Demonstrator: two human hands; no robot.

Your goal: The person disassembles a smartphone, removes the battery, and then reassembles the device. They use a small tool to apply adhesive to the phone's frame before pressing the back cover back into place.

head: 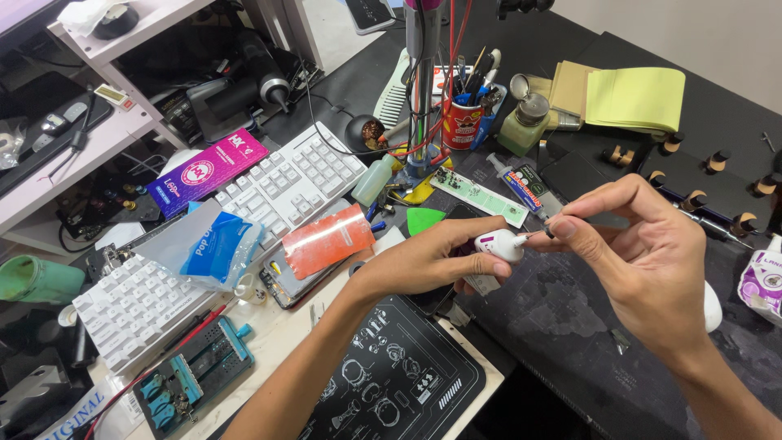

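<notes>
Near the centre of the frame, the left hand (432, 261) is curled around a small white glue tube (498, 244) with a purple label, thumb on top and fingers underneath, the nozzle pointing right. The right hand (643, 261), coming in from the lower right, pinches something very small at the tube's nozzle between thumb and forefinger; what it grips is too small to make out, perhaps the cap. Both hands hover above a dark work mat (570, 326) in the lower right of the frame.

Just beyond the hands lie a syringe-style tube (521, 186) with a printed label and a narrow green circuit strip (481, 195). A green triangular pick (425, 218) sits left of them. Toward the upper centre stands a red cup of tools (461, 124), with a small glass bottle (523, 122) beside it and yellow sheets (635, 98) in the upper right. Left of centre are a white keyboard (293, 179), a magenta box (208, 171) and an orange-red film (327, 240) on a phone.
</notes>
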